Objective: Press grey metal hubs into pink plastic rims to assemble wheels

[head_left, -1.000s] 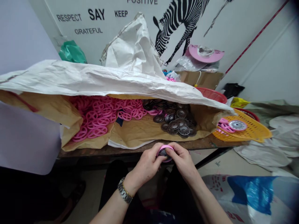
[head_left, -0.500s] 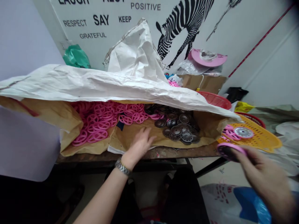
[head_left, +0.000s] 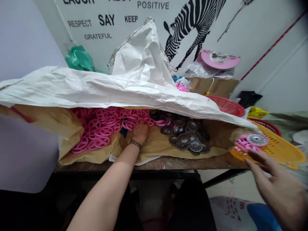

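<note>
My left hand (head_left: pixel 141 132), with a metal-banded watch (head_left: pixel 134 144) at the wrist, reaches into the wide paper-lined sack. Its fingertips are at the near edge of the pink spoked rings (head_left: pixel 101 128) and are hidden, so their grip does not show. Right of it lies a heap of dark grey wheel-like discs (head_left: pixel 190 138). At the far right, my right hand (head_left: pixel 276 183) is blurred, fingers apart with nothing held, beside the yellow perforated basket (head_left: pixel 286 149). Pink pieces (head_left: pixel 247 148) and a pink-rimmed silver disc (head_left: pixel 257 139) lie in that basket.
The sack's white upper flap (head_left: pixel 144 91) overhangs the heaps from behind. A wooden table edge (head_left: pixel 168 162) runs in front. Red baskets (head_left: pixel 227 105), a cardboard box (head_left: pixel 216 86) and a green bag (head_left: pixel 80 59) stand behind. A white and blue bag (head_left: pixel 231 208) is below right.
My left hand has moved farther into the sack, up to the pink rings. My right hand has let go of the pink-rimmed disc at the yellow basket. The view has shifted slightly.
</note>
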`<state>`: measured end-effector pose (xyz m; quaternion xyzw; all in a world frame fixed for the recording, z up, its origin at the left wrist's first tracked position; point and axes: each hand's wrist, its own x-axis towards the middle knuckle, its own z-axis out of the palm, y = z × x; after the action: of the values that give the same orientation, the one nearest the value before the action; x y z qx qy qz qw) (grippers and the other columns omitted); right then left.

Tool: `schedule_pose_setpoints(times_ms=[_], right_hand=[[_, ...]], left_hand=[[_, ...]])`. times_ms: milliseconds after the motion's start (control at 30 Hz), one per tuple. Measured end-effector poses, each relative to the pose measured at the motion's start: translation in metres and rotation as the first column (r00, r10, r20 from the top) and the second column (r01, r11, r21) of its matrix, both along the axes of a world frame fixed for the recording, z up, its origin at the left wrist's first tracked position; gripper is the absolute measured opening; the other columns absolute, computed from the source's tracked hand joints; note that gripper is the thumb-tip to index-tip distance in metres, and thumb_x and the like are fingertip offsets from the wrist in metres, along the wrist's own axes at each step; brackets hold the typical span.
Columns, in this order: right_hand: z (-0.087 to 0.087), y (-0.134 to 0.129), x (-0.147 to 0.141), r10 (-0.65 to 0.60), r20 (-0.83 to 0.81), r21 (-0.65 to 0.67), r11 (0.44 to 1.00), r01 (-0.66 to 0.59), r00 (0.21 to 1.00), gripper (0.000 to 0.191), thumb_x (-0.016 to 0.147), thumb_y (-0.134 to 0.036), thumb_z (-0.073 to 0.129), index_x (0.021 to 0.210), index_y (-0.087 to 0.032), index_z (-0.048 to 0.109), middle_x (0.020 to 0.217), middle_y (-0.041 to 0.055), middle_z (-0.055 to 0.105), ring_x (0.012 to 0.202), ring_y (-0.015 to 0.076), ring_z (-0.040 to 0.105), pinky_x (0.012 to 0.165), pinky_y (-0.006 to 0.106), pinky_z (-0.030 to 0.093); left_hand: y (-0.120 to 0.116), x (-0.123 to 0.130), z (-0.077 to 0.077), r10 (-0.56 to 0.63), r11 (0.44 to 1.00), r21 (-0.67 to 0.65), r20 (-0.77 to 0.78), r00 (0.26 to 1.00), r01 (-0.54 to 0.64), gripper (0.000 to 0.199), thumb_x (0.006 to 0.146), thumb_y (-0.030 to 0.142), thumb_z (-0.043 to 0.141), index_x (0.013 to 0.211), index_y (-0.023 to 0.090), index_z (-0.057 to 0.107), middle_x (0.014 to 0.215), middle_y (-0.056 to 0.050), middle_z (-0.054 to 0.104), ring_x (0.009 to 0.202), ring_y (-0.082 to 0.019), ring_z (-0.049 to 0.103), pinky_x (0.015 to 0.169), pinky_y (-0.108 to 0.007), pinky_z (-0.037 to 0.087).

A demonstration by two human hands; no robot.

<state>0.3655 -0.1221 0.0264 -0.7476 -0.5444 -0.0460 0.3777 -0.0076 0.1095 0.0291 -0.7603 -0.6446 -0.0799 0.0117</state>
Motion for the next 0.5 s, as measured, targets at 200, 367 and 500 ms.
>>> schedule_pose_setpoints(times_ms=[200,367,500], right_hand=[[0.002,0.001,-0.091,0.404,-0.051,0.076,0.914,-0.4,0.913,0.027,0.093,-0.041,0.055,0.11,-0.026,0.07,0.106,0.0046,0.075,0.094,0.0227,0.071,0.083,0.034,0.056],[-0.002,0.017,-0.139,0.565,-0.184,0.046,0.822,-0.568,0.804,0.021,0.096,-0.033,0.053,0.105,-0.026,0.071,0.105,0.0041,0.074,0.098,0.0202,0.069,0.087,0.031,0.054],[-0.006,0.042,-0.162,0.59,-0.241,0.01,0.796,-0.605,0.771,0.023,0.096,-0.032,0.051,0.106,-0.023,0.07,0.106,0.0066,0.074,0.1,0.022,0.068,0.09,0.035,0.052]], left_hand=[[-0.024,-0.01,0.006,-0.156,0.987,-0.022,0.024,0.987,0.157,0.034,0.095,0.012,0.041,0.116,0.013,0.068,0.125,-0.02,0.058,0.116,-0.031,0.056,0.093,-0.041,0.05],[-0.066,-0.017,0.001,-0.311,0.949,-0.028,0.103,0.945,0.315,0.03,0.098,0.019,0.045,0.118,0.02,0.067,0.128,-0.013,0.06,0.116,-0.024,0.058,0.096,-0.034,0.049],[-0.089,-0.018,-0.006,-0.389,0.919,0.006,0.153,0.908,0.393,0.024,0.095,0.02,0.055,0.114,0.022,0.07,0.14,-0.009,0.053,0.131,-0.025,0.048,0.107,-0.035,0.044]])
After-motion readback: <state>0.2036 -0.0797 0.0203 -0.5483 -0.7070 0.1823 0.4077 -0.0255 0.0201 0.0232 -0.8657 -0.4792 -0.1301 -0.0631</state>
